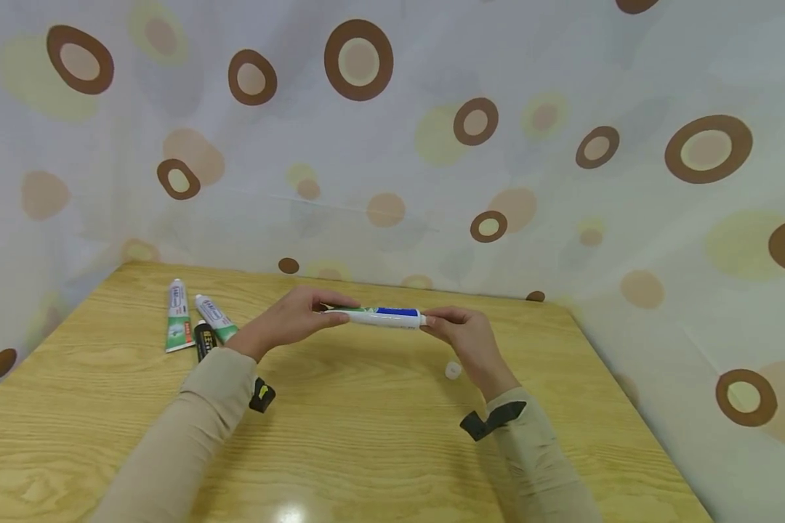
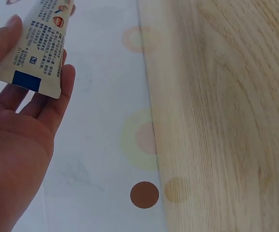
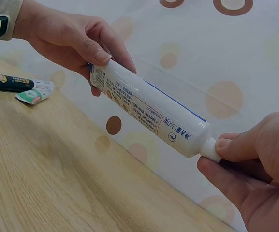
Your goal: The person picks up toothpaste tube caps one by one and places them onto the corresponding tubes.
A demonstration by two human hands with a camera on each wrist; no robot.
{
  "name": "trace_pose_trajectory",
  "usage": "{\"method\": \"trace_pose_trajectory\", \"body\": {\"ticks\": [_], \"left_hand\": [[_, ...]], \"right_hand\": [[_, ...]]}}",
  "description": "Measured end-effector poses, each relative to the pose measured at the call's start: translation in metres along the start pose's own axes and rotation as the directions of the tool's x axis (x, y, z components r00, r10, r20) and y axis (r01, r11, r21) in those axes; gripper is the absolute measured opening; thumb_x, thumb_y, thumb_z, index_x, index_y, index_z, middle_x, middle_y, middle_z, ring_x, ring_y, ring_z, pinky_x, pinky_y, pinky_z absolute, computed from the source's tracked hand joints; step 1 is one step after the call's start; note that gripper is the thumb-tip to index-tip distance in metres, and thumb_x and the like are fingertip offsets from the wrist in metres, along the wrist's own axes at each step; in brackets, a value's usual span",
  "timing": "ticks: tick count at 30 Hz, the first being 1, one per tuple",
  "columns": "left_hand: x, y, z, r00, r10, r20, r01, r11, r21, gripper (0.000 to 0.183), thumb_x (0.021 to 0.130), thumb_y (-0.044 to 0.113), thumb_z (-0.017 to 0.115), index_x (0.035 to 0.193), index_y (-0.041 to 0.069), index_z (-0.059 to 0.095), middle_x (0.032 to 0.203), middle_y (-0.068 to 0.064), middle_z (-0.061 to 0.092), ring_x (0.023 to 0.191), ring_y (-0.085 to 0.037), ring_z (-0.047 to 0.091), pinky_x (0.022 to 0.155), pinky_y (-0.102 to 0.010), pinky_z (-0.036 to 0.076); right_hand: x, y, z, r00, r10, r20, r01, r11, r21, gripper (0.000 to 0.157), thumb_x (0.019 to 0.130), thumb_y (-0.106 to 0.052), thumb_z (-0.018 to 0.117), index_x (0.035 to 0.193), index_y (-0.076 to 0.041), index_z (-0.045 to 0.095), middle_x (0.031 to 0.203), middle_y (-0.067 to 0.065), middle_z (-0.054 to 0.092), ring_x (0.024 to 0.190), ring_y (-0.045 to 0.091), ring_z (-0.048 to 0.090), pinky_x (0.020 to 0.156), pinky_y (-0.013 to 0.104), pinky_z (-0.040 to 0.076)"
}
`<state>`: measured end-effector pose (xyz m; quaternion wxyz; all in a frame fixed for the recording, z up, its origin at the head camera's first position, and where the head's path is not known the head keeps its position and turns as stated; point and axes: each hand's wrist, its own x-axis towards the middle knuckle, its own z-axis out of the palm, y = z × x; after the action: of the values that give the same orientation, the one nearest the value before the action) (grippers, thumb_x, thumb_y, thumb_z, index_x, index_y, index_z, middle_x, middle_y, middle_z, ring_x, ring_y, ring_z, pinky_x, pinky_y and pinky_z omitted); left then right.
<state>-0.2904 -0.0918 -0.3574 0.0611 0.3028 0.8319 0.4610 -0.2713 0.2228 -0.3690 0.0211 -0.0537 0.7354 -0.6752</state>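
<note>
A white toothpaste tube (image 1: 392, 317) with blue and green print is held level above the table between both hands. My left hand (image 1: 294, 319) grips its flat crimped end, thumb on one face and fingers on the other; the left wrist view shows small print and a dark blue block on that end of the tube (image 2: 33, 63). At the other end my right hand (image 1: 467, 341) pinches the ribbed white cap (image 3: 210, 149) at the nozzle between thumb and forefinger. A small loose white cap (image 1: 453, 370) lies on the table beneath the right hand.
On the wooden table (image 1: 366, 436), at the left, lie two white-and-green toothpaste tubes (image 1: 179, 316) and a black tube (image 1: 205, 339), partly hidden by the left forearm. A spotted cloth (image 1: 392, 145) hangs along the table's back and sides.
</note>
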Motion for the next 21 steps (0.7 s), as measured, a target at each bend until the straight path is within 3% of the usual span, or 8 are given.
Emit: {"method": "trace_pose_trajectory", "body": {"ticks": [6, 12, 21], "left_hand": [[0.016, -0.005, 0.003, 0.999, 0.017, 0.047, -0.022, 0.994, 0.104, 0.030, 0.095, 0.023, 0.069, 0.125, 0.020, 0.069, 0.126, 0.001, 0.068, 0.115, -0.017, 0.062, 0.096, -0.040, 0.052], [0.031, -0.009, 0.003, 0.995, 0.013, 0.096, -0.036, 0.970, 0.240, 0.032, 0.095, 0.020, 0.068, 0.127, 0.018, 0.067, 0.122, 0.001, 0.069, 0.111, -0.018, 0.064, 0.095, -0.040, 0.052], [0.048, -0.016, 0.007, 0.983, -0.021, 0.180, -0.052, 0.919, 0.391, 0.041, 0.091, 0.011, 0.071, 0.131, 0.010, 0.061, 0.131, -0.010, 0.065, 0.124, -0.027, 0.060, 0.103, -0.043, 0.048]], "right_hand": [[0.012, 0.003, -0.003, 1.000, 0.015, 0.004, -0.015, 0.998, -0.060, 0.029, 0.096, -0.004, 0.063, 0.121, 0.012, 0.064, 0.117, 0.018, 0.062, 0.099, 0.016, 0.072, 0.097, 0.038, 0.052], [0.029, 0.007, -0.001, 0.999, 0.037, 0.006, -0.036, 0.983, -0.179, 0.025, 0.097, -0.001, 0.060, 0.118, 0.010, 0.065, 0.120, 0.022, 0.063, 0.100, 0.020, 0.070, 0.095, 0.036, 0.053], [0.049, 0.015, 0.004, 0.997, 0.073, 0.002, -0.070, 0.959, -0.274, 0.023, 0.095, 0.002, 0.061, 0.114, 0.013, 0.065, 0.117, 0.025, 0.065, 0.104, 0.033, 0.069, 0.095, 0.040, 0.054]]}}
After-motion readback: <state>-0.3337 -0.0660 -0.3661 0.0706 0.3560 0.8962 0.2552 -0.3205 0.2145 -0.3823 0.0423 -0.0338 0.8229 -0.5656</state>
